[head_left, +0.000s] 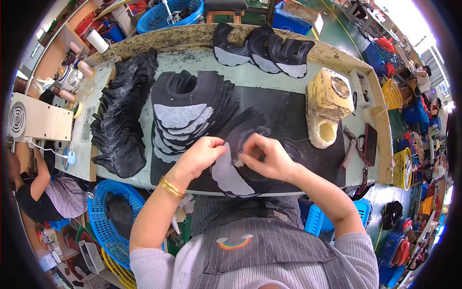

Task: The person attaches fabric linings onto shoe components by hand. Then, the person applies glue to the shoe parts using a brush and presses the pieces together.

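My left hand (204, 155) pinches the upper edge of a grey-and-black curved piece (227, 173) near the table's front edge. On its other side, my right hand (269, 156) has its fingers bent together at the piece's inner edge; what they hold, if anything, is too small to make out. Left of centre lies a fanned stack of black U-shaped pieces (185, 98) with grey patches. Under the work is a dark mat (288, 103).
A row of black pieces (122, 111) runs down the left. Three grey-tipped pieces (263, 55) lie at the back. A yellowed container (330, 94) and a hammer (348, 151) stand right. Blue baskets (103, 207) are below the table; a co-worker (57, 197) sits at left.
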The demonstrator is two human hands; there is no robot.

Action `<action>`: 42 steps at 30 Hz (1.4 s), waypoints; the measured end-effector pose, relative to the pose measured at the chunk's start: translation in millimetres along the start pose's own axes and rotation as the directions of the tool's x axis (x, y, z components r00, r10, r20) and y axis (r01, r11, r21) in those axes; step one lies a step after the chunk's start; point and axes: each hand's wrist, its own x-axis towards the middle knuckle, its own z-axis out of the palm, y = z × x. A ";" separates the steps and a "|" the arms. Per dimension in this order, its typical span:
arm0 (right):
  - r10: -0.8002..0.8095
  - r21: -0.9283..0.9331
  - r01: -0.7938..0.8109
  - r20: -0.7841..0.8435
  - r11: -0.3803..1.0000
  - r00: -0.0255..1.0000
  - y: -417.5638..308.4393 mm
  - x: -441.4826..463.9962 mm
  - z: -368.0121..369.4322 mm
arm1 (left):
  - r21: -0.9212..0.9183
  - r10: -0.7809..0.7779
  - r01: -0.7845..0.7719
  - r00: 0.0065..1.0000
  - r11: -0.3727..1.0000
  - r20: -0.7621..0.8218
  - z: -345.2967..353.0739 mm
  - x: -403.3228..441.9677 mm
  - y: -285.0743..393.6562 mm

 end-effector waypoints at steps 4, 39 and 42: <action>0.107 -0.174 -0.076 0.180 0.982 0.978 -29.6 -41.0 -27.0 | -0.076 -0.057 0.064 0.994 0.995 0.098 4.9 5.3 8.8; 0.531 0.370 -0.385 -0.507 0.846 0.679 -5.4 -49.4 -165.8 | 0.617 0.792 -0.517 0.513 0.593 -0.331 -4.1 88.9 108.6; 0.401 0.324 -0.321 -0.223 0.890 0.888 -12.9 0.4 -119.2 | 0.760 0.618 -0.291 0.765 0.581 -0.180 30.2 6.7 49.3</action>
